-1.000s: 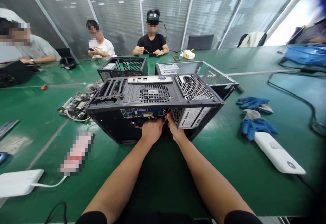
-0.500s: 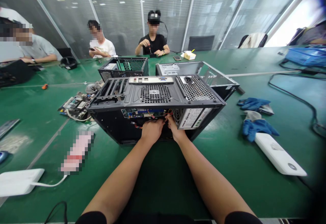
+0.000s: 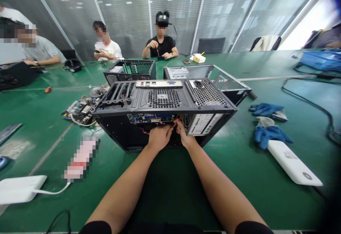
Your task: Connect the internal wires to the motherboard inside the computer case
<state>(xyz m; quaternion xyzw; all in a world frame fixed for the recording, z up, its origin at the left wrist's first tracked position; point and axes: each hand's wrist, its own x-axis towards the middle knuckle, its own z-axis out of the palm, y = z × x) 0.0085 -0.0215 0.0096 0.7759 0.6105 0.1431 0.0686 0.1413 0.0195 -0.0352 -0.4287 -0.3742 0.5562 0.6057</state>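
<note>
Hands (image 3: pixel 160 136) curled nearly closed, at thin wires (image 3: pixel 177 118) inside computer case (image 3: pixel 138 107), hold on them unclear

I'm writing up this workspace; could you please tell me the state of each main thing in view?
Computer case, side facing the wearer open, rear panel up.
Power supply, mounted inside that case.
Left hand, at thin wires, grip unclear.
Right hand, at the same wires, grip unclear.
Circuit board, outside any case.
Silver-lined case behind, open.
Blue gloves, unworn, crumpled.
White power bank at left, cable attached.
</note>
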